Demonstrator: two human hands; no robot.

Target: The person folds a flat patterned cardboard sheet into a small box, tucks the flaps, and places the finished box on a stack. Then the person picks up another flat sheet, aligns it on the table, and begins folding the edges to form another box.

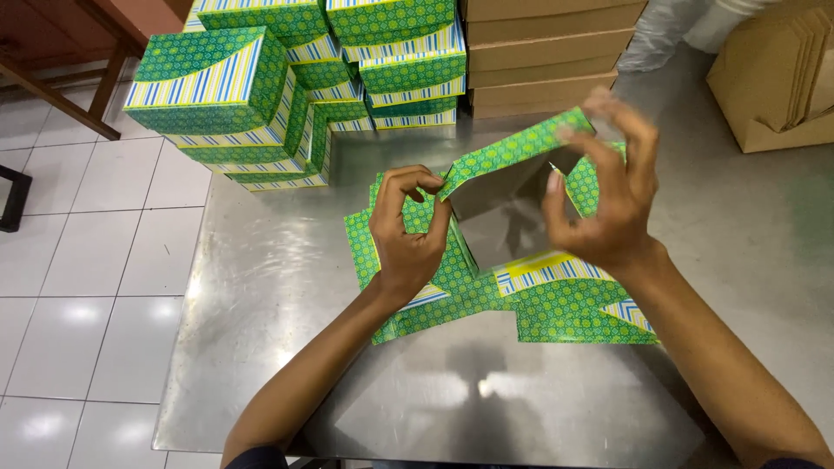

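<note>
A flat green patterned cardboard box blank (556,308) with striped edges lies on a steel table (287,287), partly folded up. My left hand (407,230) pinches the left wall of the blank near its corner. My right hand (608,187) grips the raised back panel (512,149), its fingers curled over the top edge and slightly blurred. Grey cardboard shows on the inside between the two hands.
Stacks of finished green and striped boxes (234,87) stand at the table's back left and centre (408,52). Plain brown cardboard sheets (543,56) are piled behind. A brown carton (773,78) sits at the right. White tiled floor (78,260) lies left of the table.
</note>
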